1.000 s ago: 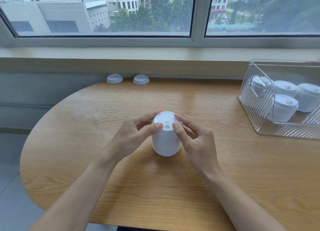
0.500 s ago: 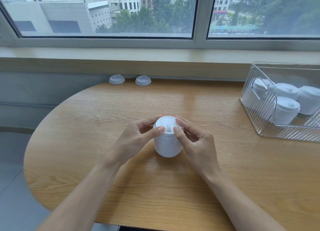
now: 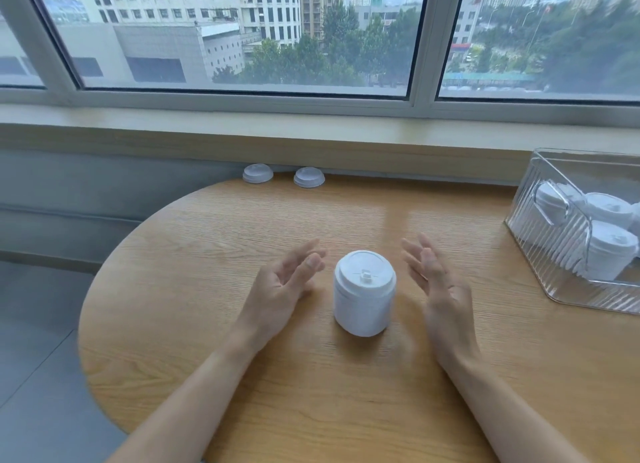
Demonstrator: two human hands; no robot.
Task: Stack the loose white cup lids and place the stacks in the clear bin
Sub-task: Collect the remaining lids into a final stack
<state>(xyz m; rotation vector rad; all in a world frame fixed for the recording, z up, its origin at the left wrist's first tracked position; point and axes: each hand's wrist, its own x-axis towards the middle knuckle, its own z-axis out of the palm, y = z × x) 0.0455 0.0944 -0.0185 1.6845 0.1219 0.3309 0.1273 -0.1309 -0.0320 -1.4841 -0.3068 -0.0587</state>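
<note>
A stack of white lids [image 3: 364, 292] stands upright mid-tabletop [image 3: 207, 254] between both hands — left hand [image 3: 282, 289] and right hand [image 3: 433, 282], fingers straight and spread, touching nothing. Two loose lids [image 3: 257, 173] lie far left; the clear bin [image 3: 554, 254] at right holds more stacks.

head cam | looks forward-down | near table [image 3: 214, 289] | window [image 3: 242, 32] behind

White lid stack [image 3: 363, 294] on light wood-grain table [image 3: 207, 272]; clear ribbed bin [image 3: 547, 240] holds white stacks [image 3: 609, 251].
</note>
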